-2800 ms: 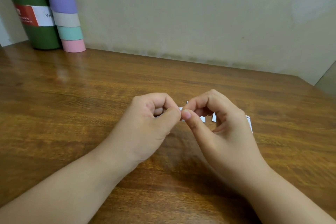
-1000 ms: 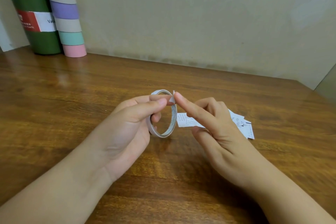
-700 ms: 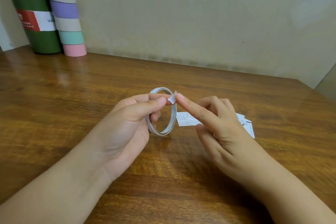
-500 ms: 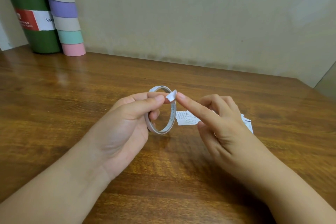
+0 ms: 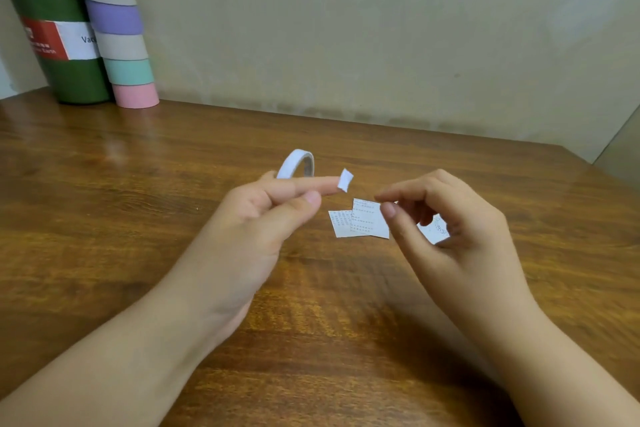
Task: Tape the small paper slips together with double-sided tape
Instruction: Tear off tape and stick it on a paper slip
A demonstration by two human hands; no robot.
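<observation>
Change: since half a second ago the two hands have drawn apart, and a torn-off tape piece now sits on the left forefinger tip, clear of the roll
Left hand: left hand carries the tape roll, forefinger straight, thumb against the fingers below; whether the ring is threaded on a finger or pinched I cannot tell, as its lower half is hidden
Right hand: right hand hovers over the slips, fingers curled, thumb and forefinger nearly meeting, gripping nothing that can be seen
Count: one thin white ring of tape, one small square white tape piece, three paper slips showing
Slips: flat white rectangles with tiny print too small to read; two overlap on the wooden counter, the third is mostly covered by the right hand
Background: green bottle with a red-and-white label, cut off at the top edge; beside it one striped tube in teal, grey, purple and pink bands, also cut off above
</observation>
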